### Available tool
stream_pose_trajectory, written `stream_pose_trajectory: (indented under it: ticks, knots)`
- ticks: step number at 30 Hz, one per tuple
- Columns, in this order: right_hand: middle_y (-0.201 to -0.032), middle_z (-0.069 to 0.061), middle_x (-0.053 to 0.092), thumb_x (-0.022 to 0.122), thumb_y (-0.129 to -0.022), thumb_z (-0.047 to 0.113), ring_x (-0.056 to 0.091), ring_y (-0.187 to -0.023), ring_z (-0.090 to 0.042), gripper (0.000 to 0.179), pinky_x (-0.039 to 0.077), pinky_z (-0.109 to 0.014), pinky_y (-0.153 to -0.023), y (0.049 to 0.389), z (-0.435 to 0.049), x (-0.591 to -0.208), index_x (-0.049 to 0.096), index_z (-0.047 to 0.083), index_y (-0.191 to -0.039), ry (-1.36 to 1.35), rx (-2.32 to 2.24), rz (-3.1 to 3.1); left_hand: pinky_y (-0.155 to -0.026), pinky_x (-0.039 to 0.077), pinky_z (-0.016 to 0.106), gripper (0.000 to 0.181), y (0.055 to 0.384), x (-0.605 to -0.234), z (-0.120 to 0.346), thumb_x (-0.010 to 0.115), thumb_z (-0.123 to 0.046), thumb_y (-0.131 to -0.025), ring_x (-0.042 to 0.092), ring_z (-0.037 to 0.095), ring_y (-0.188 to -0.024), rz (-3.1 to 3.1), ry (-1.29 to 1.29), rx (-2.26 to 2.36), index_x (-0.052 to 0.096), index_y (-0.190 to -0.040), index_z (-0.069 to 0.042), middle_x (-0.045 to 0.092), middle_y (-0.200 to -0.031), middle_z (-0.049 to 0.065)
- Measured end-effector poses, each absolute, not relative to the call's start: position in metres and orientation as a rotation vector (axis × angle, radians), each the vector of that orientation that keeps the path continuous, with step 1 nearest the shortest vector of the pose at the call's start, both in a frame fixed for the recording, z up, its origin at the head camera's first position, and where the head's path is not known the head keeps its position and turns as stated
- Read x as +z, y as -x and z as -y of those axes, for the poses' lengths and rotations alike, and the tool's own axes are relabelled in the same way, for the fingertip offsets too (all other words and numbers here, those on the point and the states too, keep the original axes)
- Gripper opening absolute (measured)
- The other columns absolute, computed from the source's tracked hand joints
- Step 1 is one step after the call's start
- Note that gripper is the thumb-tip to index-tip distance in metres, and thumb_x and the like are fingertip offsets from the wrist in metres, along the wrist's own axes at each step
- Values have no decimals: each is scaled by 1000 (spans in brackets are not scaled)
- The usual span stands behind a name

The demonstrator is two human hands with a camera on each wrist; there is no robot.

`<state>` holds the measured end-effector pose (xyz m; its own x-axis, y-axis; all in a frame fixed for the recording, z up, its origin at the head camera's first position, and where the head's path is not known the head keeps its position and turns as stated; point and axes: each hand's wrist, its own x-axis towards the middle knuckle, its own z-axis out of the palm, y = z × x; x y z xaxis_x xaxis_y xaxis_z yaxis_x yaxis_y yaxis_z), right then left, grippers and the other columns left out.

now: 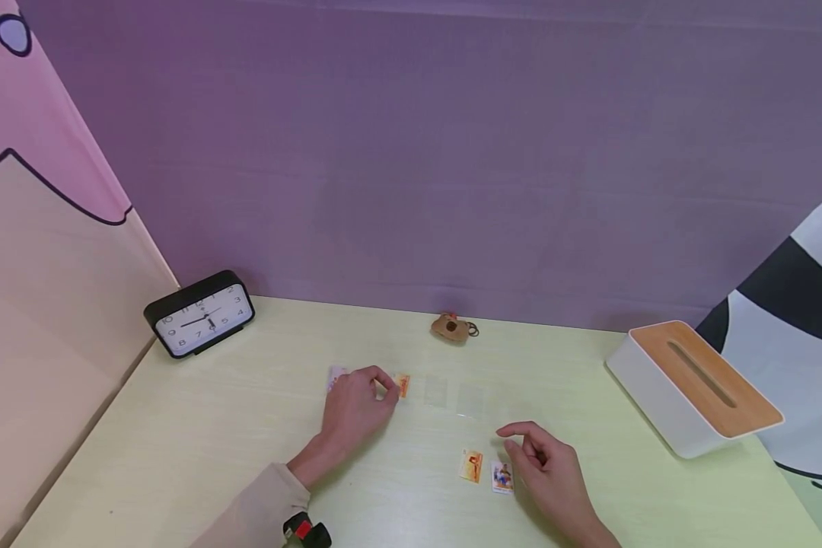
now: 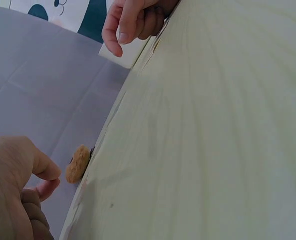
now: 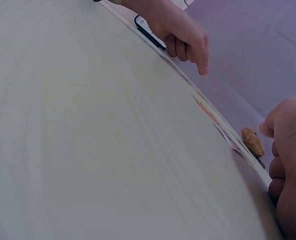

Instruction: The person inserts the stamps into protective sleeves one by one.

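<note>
My left hand (image 1: pixel 359 403) is over the left part of a row of small picture cards, thumb and index tips close together; nothing shows between them in the left wrist view. Beside those tips is an orange card (image 1: pixel 403 385), partly covered. A pale pinkish card (image 1: pixel 335 376) shows behind the hand. To the right are two clear square pieces, one (image 1: pixel 435 391) next to the other (image 1: pixel 471 400). My right hand (image 1: pixel 548 472) hovers with index finger and thumb apart, holding nothing visible. Nearest it lie a multicoloured card (image 1: pixel 502 477) and a yellow-orange card (image 1: pixel 471 466).
A brown plush keychain (image 1: pixel 450 327) lies near the table's back edge. At the back left stands a black-framed clock (image 1: pixel 202 313). A white box with a slotted wooden lid (image 1: pixel 699 384) sits on the right. A purple curtain (image 1: pixel 445 152) hangs behind the table (image 1: pixel 178 457).
</note>
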<state>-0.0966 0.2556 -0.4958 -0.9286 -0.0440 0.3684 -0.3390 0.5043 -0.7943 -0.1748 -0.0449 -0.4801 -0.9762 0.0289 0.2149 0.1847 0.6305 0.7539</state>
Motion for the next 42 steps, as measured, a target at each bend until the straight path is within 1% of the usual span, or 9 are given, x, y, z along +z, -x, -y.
stream_pose_trajectory:
  ticks: [8, 17, 23, 29, 33, 36, 42]
  knots:
    - [-63, 5, 36, 76, -95, -13, 32, -59, 3, 29, 32, -29, -49, 96, -256, -496, 80, 14, -105, -316, 1392, 2457, -47, 23, 25, 5, 171, -479, 41, 78, -15, -95, 33, 6, -49, 2683, 167, -1326, 79, -91, -12, 38, -53, -10]
    - [-62, 4, 35, 79, -94, -13, 32, -59, 3, 29, 35, -30, -52, 98, -253, -498, 79, 14, -103, -349, 1410, 2444, -48, 24, 25, 9, 173, -483, 35, 82, -20, -96, 35, 7, -51, 2687, 176, -1334, 80, -94, -12, 42, -55, -9]
    - [-62, 2, 32, 82, -92, -10, 32, -58, 2, 29, 35, -29, -52, 99, -247, -498, 80, 17, -101, -313, 1417, 2450, -49, 31, 26, 12, 174, -486, 24, 84, -25, -97, 41, 6, -53, 2718, 186, -1270, 79, -94, -15, 50, -57, -10]
    - [-62, 1, 32, 85, -90, -10, 31, -58, 3, 30, 37, -27, -54, 99, -243, -497, 80, 18, -100, -281, 1413, 2462, -57, 43, 30, 16, 178, -485, 10, 87, -31, -95, 51, 9, -60, 2753, 184, -1233, 79, -95, -17, 59, -65, -11]
    - [-62, 2, 31, 85, -90, -9, 32, -58, 2, 29, 37, -27, -54, 99, -242, -497, 80, 18, -99, -272, 1410, 2469, -56, 44, 29, 20, 184, -487, 1, 89, -34, -93, 53, 8, -60, 2765, 197, -1179, 80, -98, -17, 60, -63, -12]
    - [-62, 3, 32, 85, -91, -9, 32, -57, 1, 29, 37, -27, -54, 99, -242, -496, 80, 18, -99, -263, 1416, 2476, -53, 42, 28, 24, 186, -488, -5, 90, -36, -92, 52, 8, -57, 2762, 224, -1139, 80, -99, -15, 61, -62, -10]
    - [-62, 6, 33, 84, -91, -8, 33, -57, 0, 27, 37, -24, -55, 98, -242, -494, 80, 18, -99, -274, 1408, 2481, -54, 44, 29, 33, 188, -486, -12, 92, -40, -90, 56, 12, -57, 2806, 221, -1021, 79, -102, -13, 70, -70, 0]
